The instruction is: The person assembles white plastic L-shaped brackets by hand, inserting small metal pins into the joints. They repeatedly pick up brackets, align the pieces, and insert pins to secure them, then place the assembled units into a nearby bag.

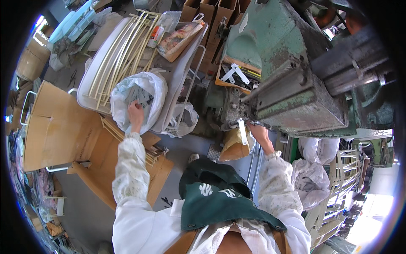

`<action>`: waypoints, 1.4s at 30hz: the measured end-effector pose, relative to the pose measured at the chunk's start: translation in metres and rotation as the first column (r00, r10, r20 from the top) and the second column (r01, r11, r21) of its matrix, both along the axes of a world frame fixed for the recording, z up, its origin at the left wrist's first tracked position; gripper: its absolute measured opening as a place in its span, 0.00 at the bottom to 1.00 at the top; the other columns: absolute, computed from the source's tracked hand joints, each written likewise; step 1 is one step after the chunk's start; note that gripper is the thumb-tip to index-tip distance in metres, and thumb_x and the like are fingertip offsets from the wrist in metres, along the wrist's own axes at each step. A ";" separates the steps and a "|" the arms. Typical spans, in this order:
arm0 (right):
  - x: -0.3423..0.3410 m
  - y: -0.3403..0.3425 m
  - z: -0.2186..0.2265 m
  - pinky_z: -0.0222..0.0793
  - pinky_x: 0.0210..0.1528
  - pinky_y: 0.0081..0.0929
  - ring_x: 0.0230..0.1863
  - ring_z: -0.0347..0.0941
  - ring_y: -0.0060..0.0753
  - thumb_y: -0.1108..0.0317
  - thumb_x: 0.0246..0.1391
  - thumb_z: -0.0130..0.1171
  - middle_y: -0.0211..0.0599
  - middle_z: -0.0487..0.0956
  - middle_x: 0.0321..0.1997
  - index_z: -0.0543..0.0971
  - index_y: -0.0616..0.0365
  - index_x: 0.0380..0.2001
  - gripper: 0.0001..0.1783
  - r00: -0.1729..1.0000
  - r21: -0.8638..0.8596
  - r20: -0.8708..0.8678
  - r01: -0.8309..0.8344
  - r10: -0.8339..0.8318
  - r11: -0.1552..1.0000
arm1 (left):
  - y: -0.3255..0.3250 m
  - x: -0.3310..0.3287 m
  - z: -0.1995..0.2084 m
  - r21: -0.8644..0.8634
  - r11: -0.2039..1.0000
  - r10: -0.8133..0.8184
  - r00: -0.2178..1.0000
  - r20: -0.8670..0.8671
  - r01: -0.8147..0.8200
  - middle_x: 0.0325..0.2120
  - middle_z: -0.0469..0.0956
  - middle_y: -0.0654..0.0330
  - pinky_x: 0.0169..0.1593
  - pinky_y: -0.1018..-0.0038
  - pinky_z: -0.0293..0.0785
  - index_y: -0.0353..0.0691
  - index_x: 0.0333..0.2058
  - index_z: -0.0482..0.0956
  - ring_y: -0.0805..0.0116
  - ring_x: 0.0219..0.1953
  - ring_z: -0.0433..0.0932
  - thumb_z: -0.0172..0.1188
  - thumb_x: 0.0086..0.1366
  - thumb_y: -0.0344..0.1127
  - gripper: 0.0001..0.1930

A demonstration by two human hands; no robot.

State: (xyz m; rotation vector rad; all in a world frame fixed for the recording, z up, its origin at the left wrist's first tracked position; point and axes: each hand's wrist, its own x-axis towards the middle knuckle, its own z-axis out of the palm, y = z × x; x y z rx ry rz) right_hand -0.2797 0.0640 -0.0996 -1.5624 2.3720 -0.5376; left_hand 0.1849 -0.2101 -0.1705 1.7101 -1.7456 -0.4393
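My left hand (135,115) reaches into the white plastic bag (158,95), fingers bent toward flat grey pieces (144,98); whether that grip pinches one, I cannot tell. My right hand (259,132) is beside the white strip (242,132), which hangs at the front of the metal tooling block (234,103); my fingertips are partly hidden, so I cannot tell that grip either. The gravest risk, I judge, is crushed right fingers if the green press (275,36) cycled with them so near. Thin edges among the grey pieces could nick my bare left fingers; a tug might slide the limp, crumpled bag off the counter (94,70). The strip looks smooth and narrow; the press is bulky, its paint chipped.
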 end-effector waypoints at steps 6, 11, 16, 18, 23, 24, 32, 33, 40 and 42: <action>-0.018 -0.019 -0.032 0.68 0.46 0.37 0.45 0.75 0.46 0.59 0.53 0.54 0.47 0.79 0.42 0.78 0.59 0.43 0.18 0.999 0.010 0.028 -0.042 0.042 0.999 | -0.057 0.006 -0.075 0.137 0.923 -0.385 0.845 0.371 0.361 0.56 0.62 0.49 0.58 0.59 0.63 0.41 0.53 0.67 0.44 0.58 0.60 0.66 0.42 0.24 0.35; -0.028 -0.024 -0.038 0.67 0.47 0.37 0.46 0.74 0.44 0.59 0.54 0.54 0.46 0.78 0.43 0.77 0.59 0.45 0.19 0.999 0.030 0.024 -0.032 0.031 0.999 | -0.046 0.000 -0.063 0.148 0.897 -0.440 0.802 0.404 0.417 0.46 0.68 0.46 0.49 0.58 0.69 0.37 0.41 0.75 0.44 0.47 0.69 0.66 0.45 0.26 0.20; -0.035 -0.034 -0.034 0.67 0.48 0.36 0.47 0.74 0.43 0.60 0.54 0.53 0.44 0.78 0.44 0.77 0.58 0.46 0.19 0.998 0.039 0.035 -0.053 0.052 0.998 | -0.042 0.016 -0.039 -0.072 0.925 -0.344 0.901 0.266 0.374 0.34 0.75 0.43 0.39 0.57 0.71 0.34 0.34 0.76 0.44 0.36 0.75 0.60 0.58 0.34 0.09; -0.033 -0.040 -0.033 0.67 0.48 0.36 0.47 0.73 0.43 0.60 0.54 0.53 0.44 0.78 0.44 0.76 0.58 0.47 0.19 0.996 0.042 0.050 -0.074 0.072 0.996 | -0.053 0.031 -0.024 -0.063 0.972 -0.218 0.965 0.143 0.229 0.26 0.77 0.45 0.36 0.59 0.71 0.33 0.33 0.76 0.44 0.32 0.76 0.56 0.63 0.38 0.11; -0.037 -0.035 -0.032 0.66 0.48 0.35 0.47 0.73 0.41 0.61 0.55 0.53 0.42 0.78 0.45 0.76 0.58 0.48 0.19 0.996 0.049 0.056 -0.077 0.075 0.996 | -0.040 0.007 0.017 0.028 0.998 -0.039 0.909 -0.415 0.056 0.22 0.79 0.53 0.31 0.64 0.69 0.32 0.36 0.75 0.55 0.23 0.75 0.47 0.70 0.44 0.18; -0.035 -0.037 -0.031 0.66 0.49 0.35 0.48 0.73 0.41 0.61 0.55 0.53 0.42 0.78 0.46 0.76 0.57 0.48 0.19 0.994 0.040 0.068 -0.088 0.085 0.995 | -0.045 0.017 0.010 0.019 1.000 -0.016 0.933 -0.359 0.025 0.22 0.79 0.52 0.32 0.63 0.70 0.33 0.36 0.76 0.54 0.24 0.76 0.46 0.70 0.45 0.19; -0.030 -0.035 -0.026 0.66 0.50 0.34 0.49 0.72 0.39 0.63 0.56 0.52 0.40 0.77 0.47 0.75 0.57 0.51 0.20 0.978 -0.033 0.181 -0.100 0.105 0.994 | -0.041 0.021 -0.003 0.362 0.865 0.037 0.676 -0.736 0.347 0.28 0.76 0.57 0.31 0.72 0.70 0.30 0.42 0.74 0.68 0.27 0.74 0.47 0.69 0.45 0.20; -0.030 -0.028 -0.023 0.66 0.50 0.34 0.49 0.72 0.39 0.63 0.56 0.52 0.39 0.77 0.47 0.75 0.57 0.51 0.20 0.968 -0.053 0.233 -0.081 0.091 0.995 | -0.018 -0.004 0.005 0.417 0.765 0.055 0.594 -0.802 0.492 0.27 0.75 0.59 0.29 0.76 0.69 0.31 0.44 0.73 0.73 0.24 0.72 0.47 0.69 0.43 0.19; 0.047 0.003 0.113 0.67 0.40 0.25 0.38 0.70 0.24 0.72 0.48 0.63 0.30 0.78 0.36 0.77 0.60 0.40 0.14 0.476 -0.232 0.868 0.133 0.143 0.964 | 0.191 -0.125 0.085 0.596 0.251 0.271 0.535 -0.800 0.763 0.24 0.70 0.60 0.23 0.83 0.62 0.45 0.46 0.67 0.75 0.18 0.66 0.47 0.70 0.39 0.09; 0.057 0.002 0.126 0.68 0.34 0.22 0.31 0.70 0.20 0.76 0.43 0.69 0.28 0.78 0.30 0.79 0.63 0.34 0.12 0.467 -0.306 0.867 0.228 0.172 0.924 | 0.206 -0.148 0.093 0.578 0.281 0.245 0.524 -0.815 0.766 0.24 0.69 0.60 0.23 0.83 0.61 0.44 0.41 0.67 0.75 0.17 0.65 0.46 0.69 0.38 0.06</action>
